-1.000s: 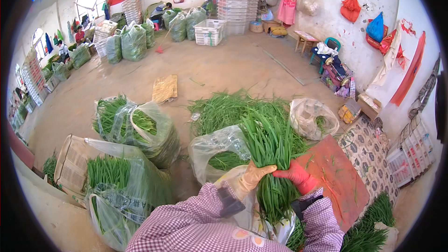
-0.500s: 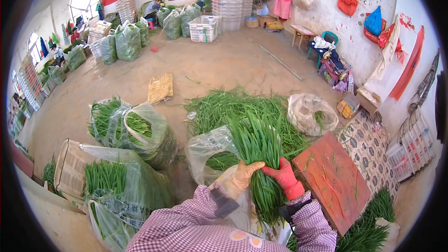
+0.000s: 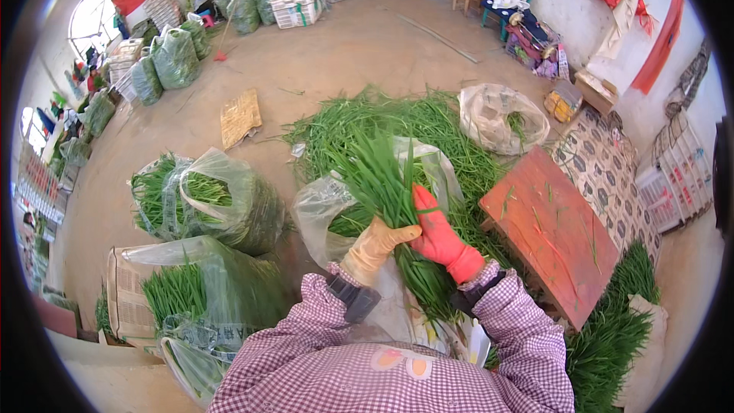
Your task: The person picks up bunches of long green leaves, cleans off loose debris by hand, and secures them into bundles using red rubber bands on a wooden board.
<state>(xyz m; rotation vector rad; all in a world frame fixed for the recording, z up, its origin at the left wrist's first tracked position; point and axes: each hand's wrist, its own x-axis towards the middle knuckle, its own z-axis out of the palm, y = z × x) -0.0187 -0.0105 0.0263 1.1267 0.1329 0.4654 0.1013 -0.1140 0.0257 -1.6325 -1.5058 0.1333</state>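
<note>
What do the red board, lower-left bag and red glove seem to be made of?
Red board: probably painted wood, from its thick edge and scuffed, unevenly coloured top. Bag: thin, see-through plastic, by its glossy creases and the greens visible inside. Red glove: perhaps rubber or coated fabric; its smooth, even colour leaves that open.

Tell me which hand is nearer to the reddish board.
Right. The red-gloved right hand is against the green bunch, just left of the reddish board; the tan-gloved left hand holds the bunch farther left of the board.
</note>
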